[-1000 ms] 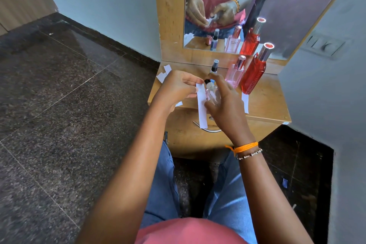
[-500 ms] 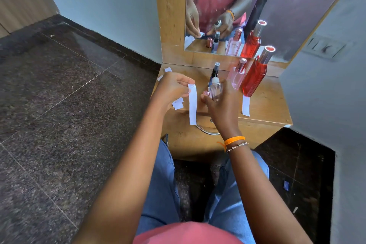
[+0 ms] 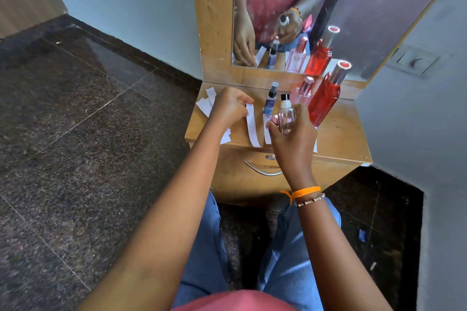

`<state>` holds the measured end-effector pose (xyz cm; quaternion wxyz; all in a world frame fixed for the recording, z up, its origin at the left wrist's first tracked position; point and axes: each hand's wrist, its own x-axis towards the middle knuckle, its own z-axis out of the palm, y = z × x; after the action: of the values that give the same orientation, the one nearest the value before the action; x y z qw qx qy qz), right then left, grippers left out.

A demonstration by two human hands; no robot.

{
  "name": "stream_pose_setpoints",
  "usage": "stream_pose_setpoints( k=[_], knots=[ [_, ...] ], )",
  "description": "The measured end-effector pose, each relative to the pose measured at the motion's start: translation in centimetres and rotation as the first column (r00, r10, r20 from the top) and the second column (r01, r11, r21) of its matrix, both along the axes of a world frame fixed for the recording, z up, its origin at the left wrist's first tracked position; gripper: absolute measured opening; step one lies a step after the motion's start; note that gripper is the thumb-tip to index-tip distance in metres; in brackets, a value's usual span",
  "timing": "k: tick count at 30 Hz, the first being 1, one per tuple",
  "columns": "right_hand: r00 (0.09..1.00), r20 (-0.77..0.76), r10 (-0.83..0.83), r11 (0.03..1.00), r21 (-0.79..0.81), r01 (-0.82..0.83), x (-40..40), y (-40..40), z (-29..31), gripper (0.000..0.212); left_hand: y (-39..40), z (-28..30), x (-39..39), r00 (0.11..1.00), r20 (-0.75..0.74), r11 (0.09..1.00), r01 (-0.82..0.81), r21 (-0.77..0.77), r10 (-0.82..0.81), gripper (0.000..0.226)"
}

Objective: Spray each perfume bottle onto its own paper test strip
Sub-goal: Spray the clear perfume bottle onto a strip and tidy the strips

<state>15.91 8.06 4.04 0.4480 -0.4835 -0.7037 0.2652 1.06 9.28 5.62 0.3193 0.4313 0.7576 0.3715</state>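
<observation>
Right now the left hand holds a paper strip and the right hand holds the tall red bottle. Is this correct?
Not quite. The right hand holds the small clear bottle with a black top, not the tall red bottle, which stands untouched on the wooden shelf. The head view shows this. The left hand does hold a paper strip.

Right hand (image 3: pixel 294 139) hides lower part of clear bottle (image 3: pixel 286 118); strip (image 3: pixel 267 131) beside it partly covered; mirror (image 3: pixel 353 7) cut by top edge.

back of shelf: blocked by red bottle (image 3: pixel 324 98), pink bottle (image 3: pixel 302 93), blue bottle (image 3: pixel 271 98)
lower right of shelf (image 3: pixel 338 139): bare wood, passable
</observation>
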Motion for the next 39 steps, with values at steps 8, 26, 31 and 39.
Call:
stream_pose_setpoints(
  k=[8, 26, 31, 39],
  knots=[
    [1.0, -0.017, 0.023, 1.0, 0.017, -0.023, 0.1, 0.0, -0.1, 0.025, 0.7, -1.1, 0.1, 0.988, -0.154, 0.998, 0.031, 0.059, -0.021, 0.038],
    [0.997, -0.037, 0.07, 0.998, -0.006, -0.07, 0.4, -0.2, -0.4, 0.031, -0.9, -0.4, 0.6, 0.958, -0.282, 0.97, 0.017, 0.241, 0.054, 0.033],
    [0.982, -0.138, 0.132, 0.99, -0.023, -0.136, 0.6, -0.7, -0.3, 0.04, -4.7, 0.7, 2.1, 0.984, 0.11, 0.975, 0.115, 0.187, -0.137, 0.021],
    [0.961, -0.161, 0.224, 0.971, -0.044, -0.234, 0.9, -1.6, -0.3, 0.042, -6.2, 0.9, 2.8, 0.923, 0.349, 0.985, 0.135, 0.104, -0.164, 0.012]
  ],
)
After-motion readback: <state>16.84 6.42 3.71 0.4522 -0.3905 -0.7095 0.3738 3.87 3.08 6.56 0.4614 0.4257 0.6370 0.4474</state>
